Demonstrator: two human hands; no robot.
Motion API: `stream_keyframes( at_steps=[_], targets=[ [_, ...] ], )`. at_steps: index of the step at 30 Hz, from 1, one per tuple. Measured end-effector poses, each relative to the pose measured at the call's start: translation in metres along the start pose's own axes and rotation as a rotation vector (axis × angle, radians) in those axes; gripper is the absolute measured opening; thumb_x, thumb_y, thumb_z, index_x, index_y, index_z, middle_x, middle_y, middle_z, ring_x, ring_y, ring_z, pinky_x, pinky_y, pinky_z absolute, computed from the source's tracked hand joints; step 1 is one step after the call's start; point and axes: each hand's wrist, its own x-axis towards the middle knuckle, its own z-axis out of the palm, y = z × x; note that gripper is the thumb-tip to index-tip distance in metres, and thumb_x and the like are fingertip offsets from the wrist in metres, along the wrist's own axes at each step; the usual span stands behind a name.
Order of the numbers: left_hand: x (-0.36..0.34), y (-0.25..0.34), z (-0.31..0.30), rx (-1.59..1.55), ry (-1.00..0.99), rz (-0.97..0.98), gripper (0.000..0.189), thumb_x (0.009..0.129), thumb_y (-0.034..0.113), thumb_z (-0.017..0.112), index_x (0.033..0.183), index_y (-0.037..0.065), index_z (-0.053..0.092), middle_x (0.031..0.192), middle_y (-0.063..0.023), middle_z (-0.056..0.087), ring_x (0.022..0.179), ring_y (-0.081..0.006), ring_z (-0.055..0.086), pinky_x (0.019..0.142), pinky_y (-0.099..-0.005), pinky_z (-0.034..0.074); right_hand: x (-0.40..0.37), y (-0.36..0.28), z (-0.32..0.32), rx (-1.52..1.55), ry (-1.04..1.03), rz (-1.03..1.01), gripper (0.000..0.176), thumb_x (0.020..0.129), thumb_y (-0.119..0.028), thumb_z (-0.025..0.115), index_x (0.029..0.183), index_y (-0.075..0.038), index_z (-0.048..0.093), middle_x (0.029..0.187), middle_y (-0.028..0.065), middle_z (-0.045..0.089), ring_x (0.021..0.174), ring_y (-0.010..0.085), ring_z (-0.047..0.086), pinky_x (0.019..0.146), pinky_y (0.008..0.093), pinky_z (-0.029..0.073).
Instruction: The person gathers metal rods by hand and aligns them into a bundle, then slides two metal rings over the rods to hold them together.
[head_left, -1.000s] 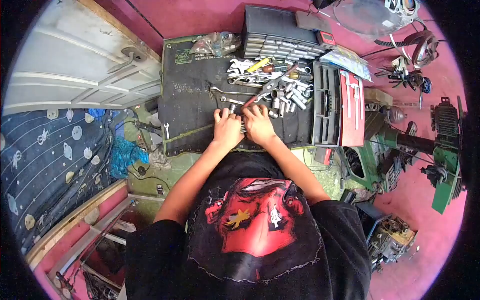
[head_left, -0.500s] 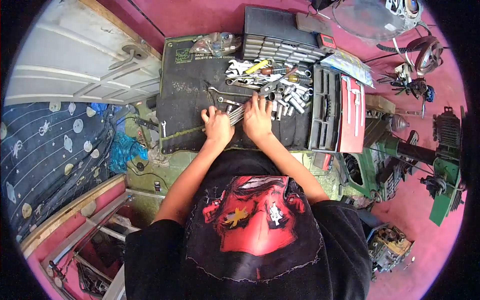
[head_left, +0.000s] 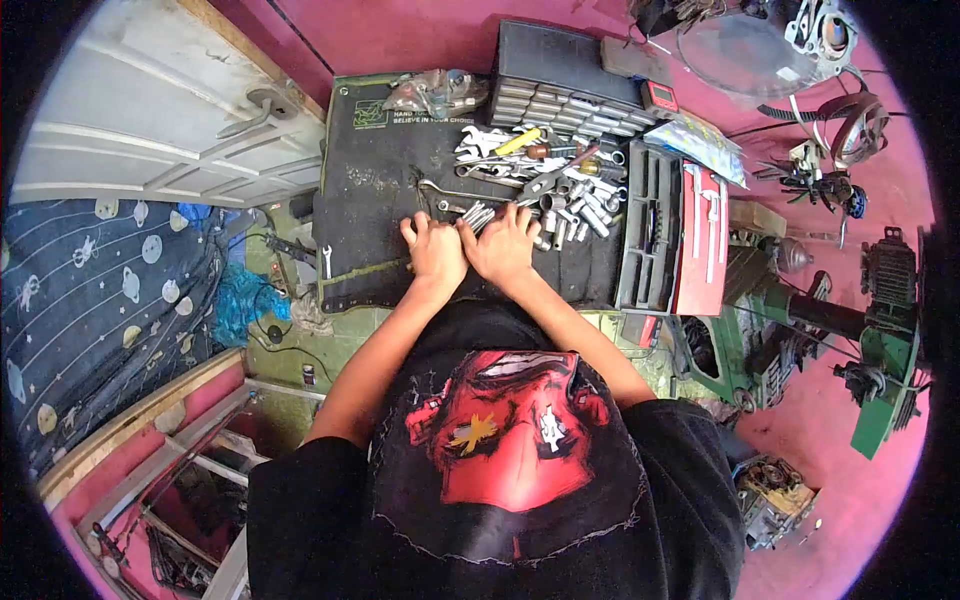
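Note:
A small bundle of wrenches (head_left: 478, 213) pokes out between my two hands, low over the dark tool mat; their lower parts are hidden by the hands. My left hand (head_left: 437, 252) is closed at the left side of the bundle, fingers bent. From the other side, my right hand (head_left: 503, 248) is closed against the same wrenches, its thumb touching the left hand. Just beyond lies a longer wrench (head_left: 468, 191). To the right of it are several loose sockets (head_left: 592, 215) and a pile of wrenches and screwdrivers, one with a yellow handle (head_left: 519, 141).
The tool mat (head_left: 370, 225) covers the bench. A drawer cabinet (head_left: 570, 75) stands at the back, near a plastic bag of parts (head_left: 430, 92). On the right are a black tray (head_left: 645, 240) and a red case (head_left: 703, 250). A white door (head_left: 170, 110) borders the left.
My right hand has moved slightly left and down, closing in against my left hand. The wrench bundle between them now stands more upright. The view has shifted slightly.

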Motion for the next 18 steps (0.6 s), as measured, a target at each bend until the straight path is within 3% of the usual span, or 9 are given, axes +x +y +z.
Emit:
stream_keyframes(
  at_steps=[3, 6, 11, 12, 16, 18],
  targets=[
    [0.005, 0.006, -0.003, 0.033, -0.042, 0.026, 0.022, 0.088, 0.018, 0.065, 0.084, 0.004, 0.082, 0.094, -0.0162, 0.077, 0.114, -0.032, 0.059, 0.109, -0.0561, 0.032, 0.005, -0.002, 0.0, 0.045, 0.038, 0.052, 0.09, 0.096, -0.072, 0.052, 0.108, 0.014, 0.076, 0.144, 0.0319, 0.05, 0.135, 0.0483, 0.041, 0.112, 0.0604, 0.031],
    [0.01, 0.015, -0.01, -0.016, -0.043, 0.019, 0.022, 0.087, 0.017, 0.065, 0.084, 0.003, 0.081, 0.094, -0.0167, 0.077, 0.114, -0.0325, 0.058, 0.109, -0.056, 0.032, 0.007, -0.002, -0.007, 0.184, 0.098, 0.162, 0.088, 0.09, -0.067, 0.068, 0.111, 0.018, 0.071, 0.131, 0.0286, 0.056, 0.127, 0.0468, 0.046, 0.109, 0.058, 0.035],
    [0.014, 0.031, -0.022, -0.069, -0.074, 0.06, 0.024, 0.085, 0.017, 0.066, 0.097, 0.001, 0.079, 0.103, -0.0203, 0.076, 0.116, -0.0356, 0.059, 0.108, -0.0563, 0.031, 0.02, 0.003, 0.004, 0.404, 0.096, 0.384, 0.087, 0.083, -0.063, 0.077, 0.109, 0.019, 0.07, 0.135, 0.031, 0.058, 0.13, 0.0483, 0.046, 0.113, 0.0595, 0.036],
    [0.014, 0.033, -0.023, -0.069, -0.088, 0.06, 0.024, 0.085, 0.017, 0.066, 0.096, 0.001, 0.079, 0.103, -0.0209, 0.076, 0.117, -0.036, 0.059, 0.108, -0.0562, 0.031, 0.02, 0.002, 0.001, 0.495, 0.132, 0.417, 0.078, 0.081, -0.055, 0.081, 0.105, 0.018, 0.07, 0.131, 0.0307, 0.061, 0.13, 0.0473, 0.046, 0.113, 0.0587, 0.037],
    [0.012, 0.033, -0.008, -0.079, 0.001, 0.081, 0.022, 0.079, 0.016, 0.07, 0.09, 0.0, 0.078, 0.095, -0.0191, 0.076, 0.112, -0.0344, 0.06, 0.103, -0.0538, 0.033, 0.018, 0.003, 0.003, 0.56, 0.158, 0.422, 0.07, 0.08, -0.048, 0.081, 0.102, 0.017, 0.07, 0.129, 0.0299, 0.061, 0.129, 0.0464, 0.046, 0.112, 0.0584, 0.037],
    [0.01, 0.032, -0.001, -0.095, 0.013, 0.087, 0.023, 0.08, 0.017, 0.07, 0.093, 0.0, 0.077, 0.097, -0.0189, 0.076, 0.112, -0.0344, 0.06, 0.102, -0.0531, 0.033, 0.017, 0.002, 0.003, 0.605, 0.222, 0.405, 0.064, 0.08, -0.042, 0.08, 0.105, 0.016, 0.07, 0.133, 0.0299, 0.057, 0.129, 0.0465, 0.044, 0.115, 0.056, 0.032]
  ],
)
